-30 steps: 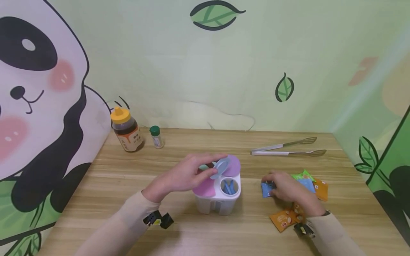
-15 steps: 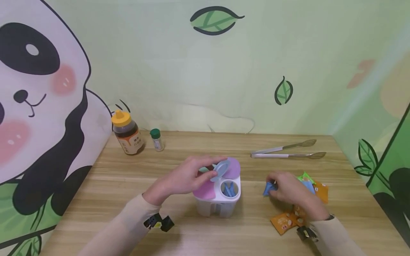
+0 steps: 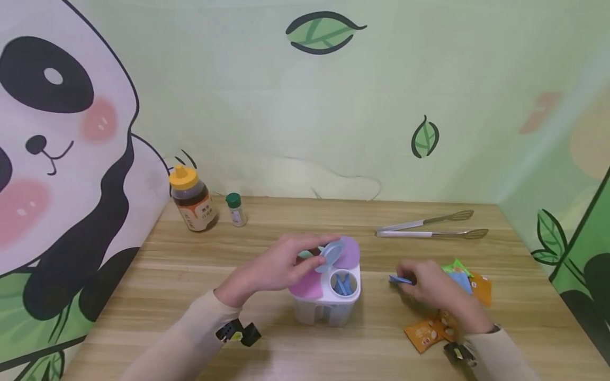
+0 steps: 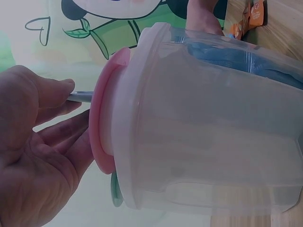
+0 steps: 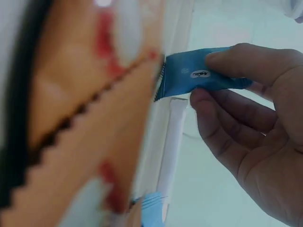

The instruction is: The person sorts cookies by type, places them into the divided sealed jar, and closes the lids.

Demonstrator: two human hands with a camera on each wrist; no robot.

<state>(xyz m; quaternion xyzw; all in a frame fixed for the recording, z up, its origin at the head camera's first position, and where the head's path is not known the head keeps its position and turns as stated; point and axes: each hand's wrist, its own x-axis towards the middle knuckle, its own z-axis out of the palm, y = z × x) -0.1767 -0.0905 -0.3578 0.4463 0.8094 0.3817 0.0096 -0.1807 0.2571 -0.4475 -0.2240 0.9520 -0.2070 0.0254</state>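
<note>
My left hand pinches the raised light-blue lid of a clear plastic box with a white top. Pink, purple and green lids cover its other openings; the pink lid shows close up in the left wrist view. Under the raised lid, the round opening holds several blue packets. To the right of the box, my right hand pinches a small blue snack packet between thumb and fingers, near the tabletop.
Orange packets lie beside the right wrist, with light-blue, green and orange packets behind that hand. Tongs lie at the back right. A honey jar and a green-capped shaker stand at the back left.
My right fingers have gripped the blue packet, which lay flat and now shows edge-on. The left hand still holds the lid up. The head view has shifted slightly.
</note>
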